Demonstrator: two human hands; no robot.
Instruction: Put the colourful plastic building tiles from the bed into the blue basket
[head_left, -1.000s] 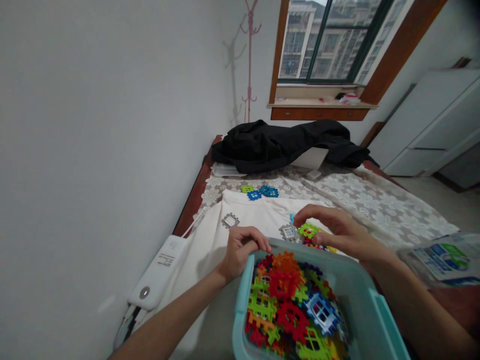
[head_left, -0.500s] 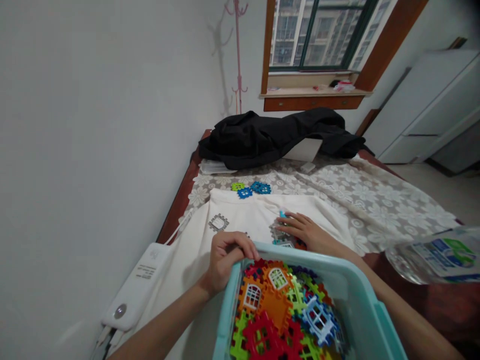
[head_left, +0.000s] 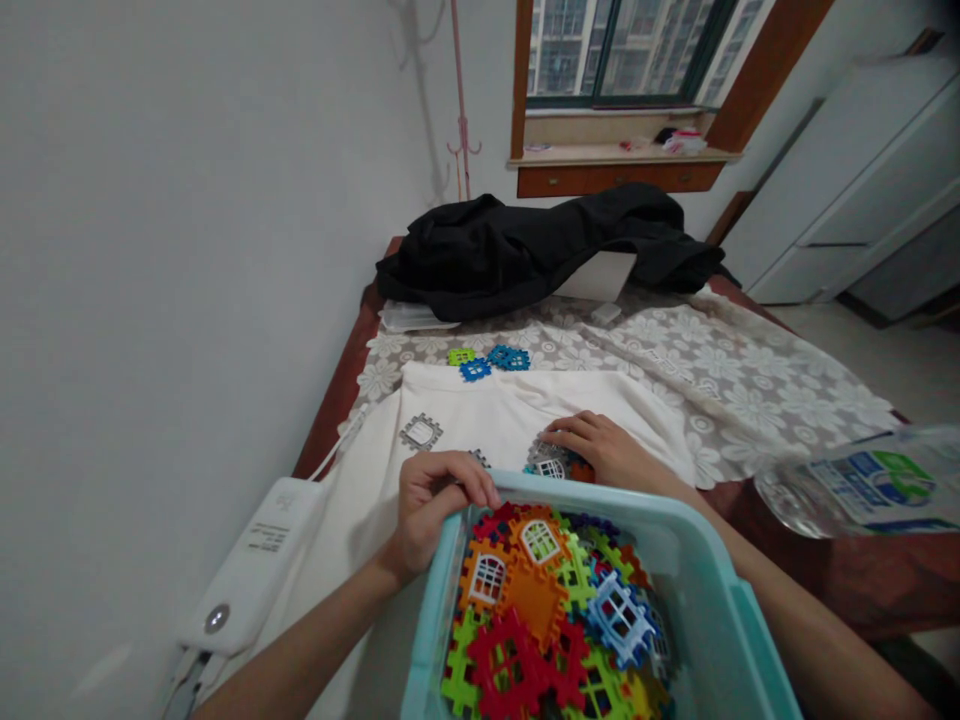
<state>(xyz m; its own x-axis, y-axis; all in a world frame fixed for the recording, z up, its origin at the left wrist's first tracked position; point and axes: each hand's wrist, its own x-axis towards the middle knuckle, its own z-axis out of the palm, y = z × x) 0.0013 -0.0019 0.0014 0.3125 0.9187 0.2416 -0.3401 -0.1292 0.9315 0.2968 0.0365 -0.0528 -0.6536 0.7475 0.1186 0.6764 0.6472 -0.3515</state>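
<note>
Gripping the far rim of the teal bin (head_left: pixel 450 640) with the left hand (head_left: pixel 431 505), fingers curled over the edge. Resting the right hand (head_left: pixel 604 450) flat and loose on a small cluster of blocks (head_left: pixel 551 462) lying on the white cloth (head_left: pixel 487 420) just beyond the bin, nothing pinched. Risk: bin heaped with bright blocks and perched at the near table edge, so a tug on the rim could tip it and spill. Possible snag of the cloth under the palm, scattering the grey block (head_left: pixel 420 432) nearby. Plastic bottle (head_left: pixel 862 490) lying close to the right forearm, easy to knock off.
</note>
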